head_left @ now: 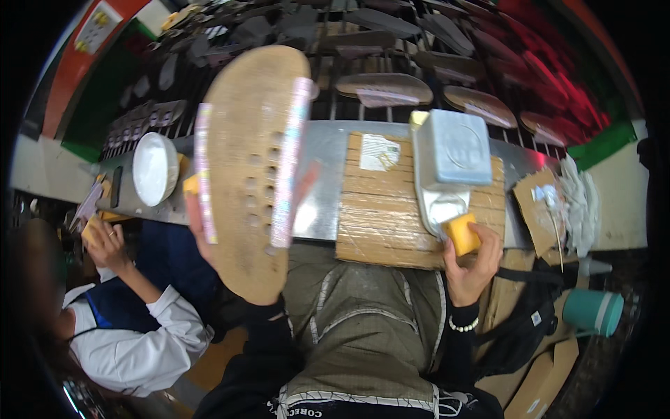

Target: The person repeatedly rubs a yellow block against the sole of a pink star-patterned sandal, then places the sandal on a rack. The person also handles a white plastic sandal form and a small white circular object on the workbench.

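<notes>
My left hand point(202, 225) grips a large tan shoe sole point(241, 150) from behind, raised upright in front of me. Fingers show past its left edge, while most of the hand is hidden. Shiny iridescent strips line both sides of the sole, and rows of small holes run along it. A small yellow piece point(190, 184) shows beside those fingers; I cannot tell what it is. My right hand point(476, 264) is closed around a yellow sponge point(461, 234), at the near lip of a white dish point(444, 208). A grey-blue plastic container point(457, 146) stands over that dish.
Cardboard point(384, 216) lies under the dish on the metal bench point(317, 209). A white bowl point(155, 169) stands left. Soles point(384, 87) sit on a rack beyond. A co-worker's hand point(106, 244) holds a yellow piece at left. White gloves point(579, 202) hang right, above a teal cup point(593, 311).
</notes>
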